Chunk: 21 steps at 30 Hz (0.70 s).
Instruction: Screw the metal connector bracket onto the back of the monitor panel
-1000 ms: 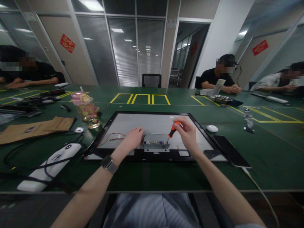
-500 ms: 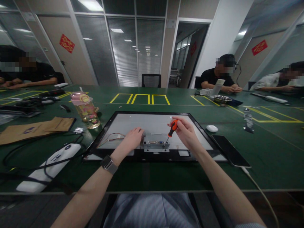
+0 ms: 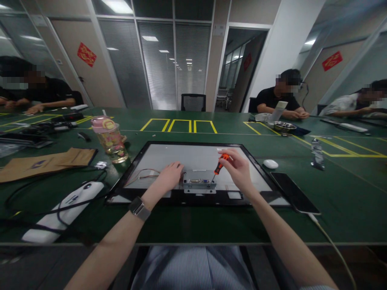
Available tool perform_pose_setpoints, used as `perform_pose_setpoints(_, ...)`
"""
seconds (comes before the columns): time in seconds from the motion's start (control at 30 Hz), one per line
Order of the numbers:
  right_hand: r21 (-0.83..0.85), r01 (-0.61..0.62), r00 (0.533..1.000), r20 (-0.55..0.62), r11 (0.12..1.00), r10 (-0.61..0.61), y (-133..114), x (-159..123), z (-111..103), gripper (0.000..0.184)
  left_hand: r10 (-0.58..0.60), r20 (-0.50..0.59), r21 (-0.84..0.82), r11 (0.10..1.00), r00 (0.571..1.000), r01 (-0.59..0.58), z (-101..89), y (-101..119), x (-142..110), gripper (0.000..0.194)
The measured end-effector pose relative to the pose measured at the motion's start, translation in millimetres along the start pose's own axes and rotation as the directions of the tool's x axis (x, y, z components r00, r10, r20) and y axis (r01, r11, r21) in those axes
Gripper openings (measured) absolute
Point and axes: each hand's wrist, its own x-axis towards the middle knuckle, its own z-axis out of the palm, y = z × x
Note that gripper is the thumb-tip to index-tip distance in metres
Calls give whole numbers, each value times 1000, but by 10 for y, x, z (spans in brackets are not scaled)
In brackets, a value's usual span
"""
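An orange-and-black screwdriver [image 3: 221,164] is pinched at its handle by my right hand [image 3: 240,167]. Its thin shaft slants down, with the tip at the right end of a grey metal bracket [image 3: 190,187]. A row of connector ports [image 3: 199,181], one of them blue, shows on the bracket's near side. My left hand [image 3: 171,176] is closed against the bracket's left end, its fingertips partly hidden. Beneath both hands lies a flat display panel [image 3: 193,155] with a black frame and pale back. Thin wires [image 3: 146,172] run across the panel left of my left hand.
Left of the panel are a pink-lidded bottle [image 3: 109,139], a brown paper bag [image 3: 51,163] and a white power strip [image 3: 65,211] with black cables. A plugged-in phone [image 3: 294,192] and a white earbud case [image 3: 270,164] lie to its right. Other people sit across the table.
My right fingers shift around the screwdriver handle, opening out and then closing around it again. The tip stays at the bracket's right end. My left hand and the panel have not moved.
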Motion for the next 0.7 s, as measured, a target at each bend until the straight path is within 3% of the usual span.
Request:
perform_pose_setpoints(0.17,69,-38,991,128,997,29,-72,-11,6,30,0,7,-12,1000,1000,0,-2,-1,6,34)
perform_pose_setpoints(0.37,49,3,1000,8,999,-3,-24,-8,22,17,3,-9,-1,1000,1000,-3,-13,6,-4,33)
perform_pose_setpoints(0.47,53,15,999,28,998,-16,-33,-8,20,12,1,-12,-6,1000,1000,-1,-7,1,-4,33)
perform_pose_setpoints(0.7,194,-86,989,135,977,60,-45,-7,16,25,5,-3,3,1000,1000,-5,8,-6,6,34)
